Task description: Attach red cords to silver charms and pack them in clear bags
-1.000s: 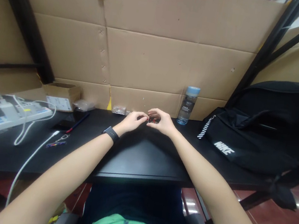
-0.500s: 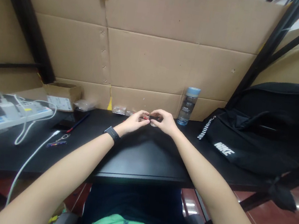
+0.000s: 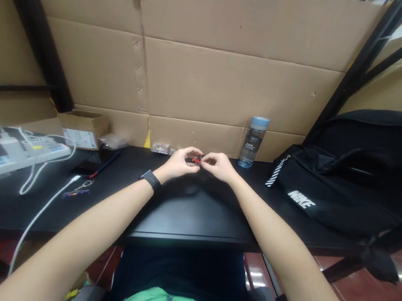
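Over the far middle of the black table, my two hands meet at a small red piece [image 3: 196, 160] with a clear edge; its kind is too small to make out. My left hand [image 3: 181, 162], with a dark watch [image 3: 151, 179] on the wrist, curls thumb and fingers around the piece from the left. From the other side, my right hand [image 3: 221, 166] pinches at the piece's right end with thumb and forefinger. Whatever lies between those right fingertips is hidden. Small clear plastic packets [image 3: 160, 148] lie just behind my left hand.
A water bottle [image 3: 252, 143] stands behind my right hand, beside a black backpack [image 3: 354, 177]. Leftward are an open cardboard box [image 3: 83, 129], a power strip [image 3: 16, 157] with white cables, a pen [image 3: 104, 164] and a keyring [image 3: 77, 191]. A cardboard wall [image 3: 210, 82] closes off the back.
My fingers have shifted on the small piece. The right fingers have closed to a narrower pinch, and more of the red part shows within my left hand.
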Demonstrator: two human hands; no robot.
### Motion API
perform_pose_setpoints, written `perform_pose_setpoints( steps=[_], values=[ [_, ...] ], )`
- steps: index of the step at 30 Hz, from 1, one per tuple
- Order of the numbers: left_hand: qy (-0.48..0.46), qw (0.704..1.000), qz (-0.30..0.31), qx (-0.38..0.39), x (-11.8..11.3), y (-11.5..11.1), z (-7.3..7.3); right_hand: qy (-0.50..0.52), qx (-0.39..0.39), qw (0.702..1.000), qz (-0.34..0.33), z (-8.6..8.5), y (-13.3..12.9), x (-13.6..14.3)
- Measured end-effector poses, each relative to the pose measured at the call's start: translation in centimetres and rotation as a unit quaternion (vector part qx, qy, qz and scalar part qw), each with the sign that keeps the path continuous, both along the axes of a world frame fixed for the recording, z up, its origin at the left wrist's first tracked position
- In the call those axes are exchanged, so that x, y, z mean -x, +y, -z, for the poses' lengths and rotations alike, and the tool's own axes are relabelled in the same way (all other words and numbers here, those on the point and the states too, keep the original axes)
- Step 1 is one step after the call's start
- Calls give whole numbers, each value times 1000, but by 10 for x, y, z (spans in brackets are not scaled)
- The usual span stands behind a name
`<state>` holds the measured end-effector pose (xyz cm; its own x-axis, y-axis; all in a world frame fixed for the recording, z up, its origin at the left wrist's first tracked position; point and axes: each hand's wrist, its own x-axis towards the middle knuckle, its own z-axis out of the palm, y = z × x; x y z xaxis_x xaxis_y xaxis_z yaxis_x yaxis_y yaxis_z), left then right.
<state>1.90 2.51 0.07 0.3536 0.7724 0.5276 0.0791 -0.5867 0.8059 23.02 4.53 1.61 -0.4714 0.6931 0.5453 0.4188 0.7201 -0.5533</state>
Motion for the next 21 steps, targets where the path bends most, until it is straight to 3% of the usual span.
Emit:
perform_pose_setpoints(
  steps=[10,17,21],
  values=[
    [5,1000,-2,-25,-6,-7,-5,63,75,993,-57,1,2,4],
    [7,998,-53,-28,-5,-6,-4,67,107,991,-36,3,8,-3],
    [29,999,-39,-21,-2,-5,-4,67,124,989,-41,2,9,-6]
  ],
)
